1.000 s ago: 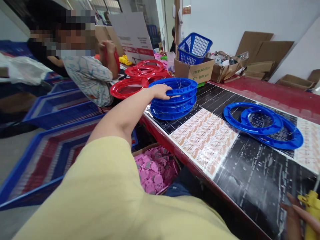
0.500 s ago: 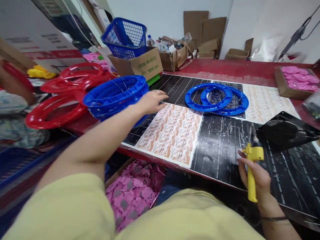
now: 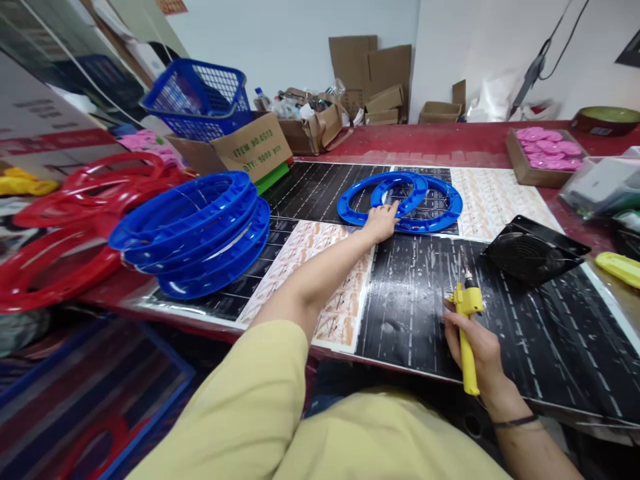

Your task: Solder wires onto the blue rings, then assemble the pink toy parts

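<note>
My left hand [image 3: 383, 222] reaches across the table to the near edge of the upper blue plastic ring [image 3: 419, 200], its fingers closed on the rim. That ring overlaps a second blue ring [image 3: 453, 215] lying to the right. My right hand [image 3: 477, 343] is wrapped round the handle of a yellow soldering gun [image 3: 469, 347], held upright near the table's front edge with its metal tip pointing away from me. Left of my left arm stands a leaning stack of several blue rings [image 3: 200, 230].
Red rings [image 3: 60, 267] lie at the far left. A black fan [image 3: 535, 250] sits beyond the soldering gun, to its right. Behind are a blue basket [image 3: 200, 93], a labelled carton [image 3: 257, 147] and a box of pink pieces [image 3: 530, 175]. Printed sheets cover the red table [image 3: 380, 143].
My left hand has moved right, from beside the blue stack to the overlapping rings. The view has swung right. My right hand still holds the soldering gun.
</note>
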Motion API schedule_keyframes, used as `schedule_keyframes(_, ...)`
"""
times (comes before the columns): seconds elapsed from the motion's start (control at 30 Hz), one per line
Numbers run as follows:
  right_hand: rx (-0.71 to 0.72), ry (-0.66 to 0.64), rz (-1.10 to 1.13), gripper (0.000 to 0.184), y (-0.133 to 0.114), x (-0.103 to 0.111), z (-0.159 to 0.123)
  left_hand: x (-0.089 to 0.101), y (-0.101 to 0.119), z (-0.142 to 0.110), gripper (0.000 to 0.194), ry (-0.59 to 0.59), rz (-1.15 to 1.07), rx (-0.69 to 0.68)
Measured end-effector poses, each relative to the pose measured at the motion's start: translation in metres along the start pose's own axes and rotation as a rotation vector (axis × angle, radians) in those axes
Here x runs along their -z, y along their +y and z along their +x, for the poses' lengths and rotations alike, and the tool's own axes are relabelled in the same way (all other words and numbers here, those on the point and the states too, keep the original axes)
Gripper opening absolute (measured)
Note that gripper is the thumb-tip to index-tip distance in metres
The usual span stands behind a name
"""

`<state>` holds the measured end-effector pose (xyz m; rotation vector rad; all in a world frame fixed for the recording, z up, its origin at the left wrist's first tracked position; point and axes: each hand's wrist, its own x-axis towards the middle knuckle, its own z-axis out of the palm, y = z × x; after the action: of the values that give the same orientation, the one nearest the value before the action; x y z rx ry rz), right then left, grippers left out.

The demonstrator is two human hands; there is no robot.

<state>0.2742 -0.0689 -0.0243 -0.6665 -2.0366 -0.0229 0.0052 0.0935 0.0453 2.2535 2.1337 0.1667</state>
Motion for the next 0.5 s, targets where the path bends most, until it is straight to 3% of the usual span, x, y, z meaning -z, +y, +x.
schedule_keyframes(0.13, 0.008, 0.012, 0.0, 0.032, 0.0, 0.0, 0.0, 0.015, -0.029, -0.05, 0.057, 0.163, 0.007, -0.017)
schedule_keyframes(0.27, 0.006, 0.035, 0.003, 0.029, 0.001, 0.001, -0.001, 0.01, -0.061, -0.15, 0.051, 0.45, 0.026, -0.304)
schedule_keyframes(0.33, -0.003, 0.044, -0.013, 0.03, 0.001, 0.002, -0.002, 0.001, -0.071, -0.206, 0.059, 0.532, 0.063, -0.431)
schedule_keyframes(0.43, -0.006, 0.065, -0.044, 0.031, 0.001, 0.004, -0.003, -0.012, -0.074, -0.279, 0.065, 0.453, 0.066, -0.573)
schedule_keyframes(0.5, -0.01, 0.077, -0.04, 0.033, 0.0, 0.006, -0.004, -0.016, -0.068, -0.313, 0.061, 0.352, 0.049, -0.645)
